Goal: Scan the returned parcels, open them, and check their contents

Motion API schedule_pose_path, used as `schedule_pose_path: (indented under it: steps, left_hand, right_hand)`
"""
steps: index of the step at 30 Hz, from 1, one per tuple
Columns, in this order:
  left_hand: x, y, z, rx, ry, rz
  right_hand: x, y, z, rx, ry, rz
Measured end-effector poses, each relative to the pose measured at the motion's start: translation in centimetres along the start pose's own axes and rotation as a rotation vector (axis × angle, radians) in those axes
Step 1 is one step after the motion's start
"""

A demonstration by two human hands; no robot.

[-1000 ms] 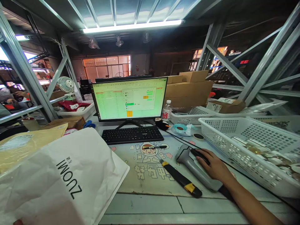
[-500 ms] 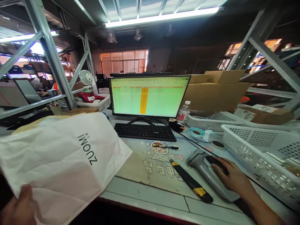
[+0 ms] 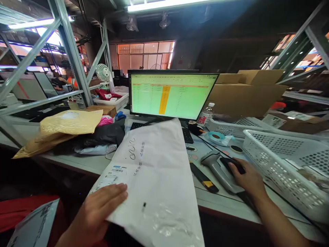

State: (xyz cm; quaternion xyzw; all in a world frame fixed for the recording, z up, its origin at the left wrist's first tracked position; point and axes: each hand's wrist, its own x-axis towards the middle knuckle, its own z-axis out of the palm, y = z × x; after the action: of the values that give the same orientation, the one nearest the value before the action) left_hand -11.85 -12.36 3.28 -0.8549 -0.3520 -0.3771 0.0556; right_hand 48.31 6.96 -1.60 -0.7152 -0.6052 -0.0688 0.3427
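A white mailing bag (image 3: 161, 171) lies across the desk front and over part of the keyboard. Handwriting and a printed shipping label (image 3: 114, 175) mark its upper face. My left hand (image 3: 97, 209) grips the bag's left edge, fingers on top and thumb hidden. On the right, my right hand (image 3: 248, 178) is curled over a black computer mouse (image 3: 233, 165). A grey barcode scanner (image 3: 222, 173) lies just left of that hand. Partly under the bag's right edge is a black-and-yellow utility knife (image 3: 204, 178).
Behind the bag stands a lit monitor (image 3: 172, 94) above a black keyboard (image 3: 187, 136). Yellow padded parcels (image 3: 69, 123) and dark bags are piled at left. White plastic baskets (image 3: 282, 164), tape (image 3: 216, 136) and a bottle (image 3: 205, 115) stand at right, cartons (image 3: 246, 96) behind.
My left hand has brought the bag rightward over the desk, and its other face, with label and handwriting, now shows instead of the ZUOMI print. My right hand stays on the mouse.
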Motion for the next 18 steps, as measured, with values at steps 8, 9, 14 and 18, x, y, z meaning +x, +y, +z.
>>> schedule_pose_path:
  steps: [8,9,14,18]
  left_hand:
    - [-3.4,3.2,6.9,-0.113,-0.359,-0.022]
    - [-4.0,3.0,7.6,-0.109,-0.365,-0.009]
    - [-5.4,1.2,10.3,-0.098,-0.36,0.026]
    - [-4.3,1.5,10.3,-0.111,-0.452,-0.008]
  right_hand:
    - [1.0,-1.2,-0.4,-0.062,-0.053,-0.025]
    - [1.0,-1.5,-0.5,-0.069,-0.065,-0.03]
    - [-0.3,-4.2,-0.4,-0.096,-0.071,-0.084]
    - [-1.9,-7.1,-0.2,-0.15,-0.141,-0.051]
